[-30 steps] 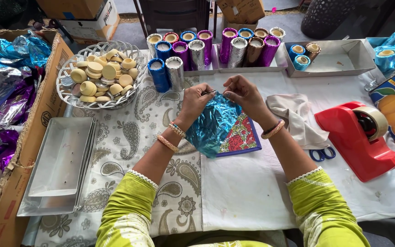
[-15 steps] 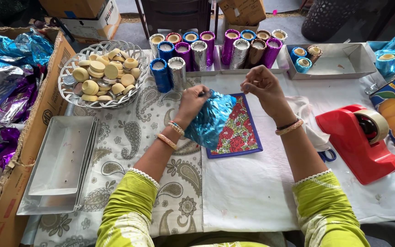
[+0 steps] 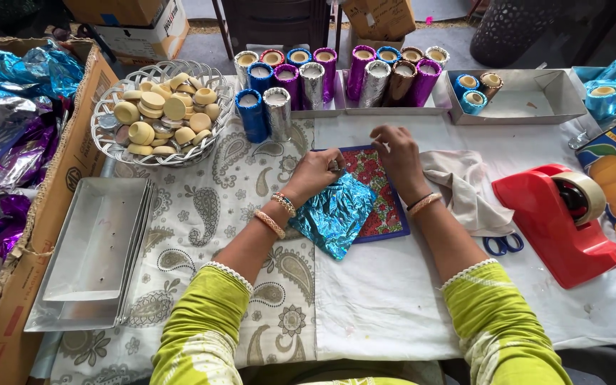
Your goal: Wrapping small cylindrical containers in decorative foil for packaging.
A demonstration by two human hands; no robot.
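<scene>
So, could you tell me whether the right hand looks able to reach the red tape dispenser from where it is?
Probably yes: the right hand rests on the patterned mat, and only a flat crumpled cloth lies between it and the red tape dispenser.

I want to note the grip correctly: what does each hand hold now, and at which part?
The left hand pinches the blue foil sheet at its upper edge. The right hand rests on the red patterned mat, holding nothing visible.

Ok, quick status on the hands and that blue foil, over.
Left hand pinching blue foil sheet at its top edge. Right hand flat on red patterned mat, holding nothing. Foil lies partly over mat. Nothing blocking either hand.
</scene>
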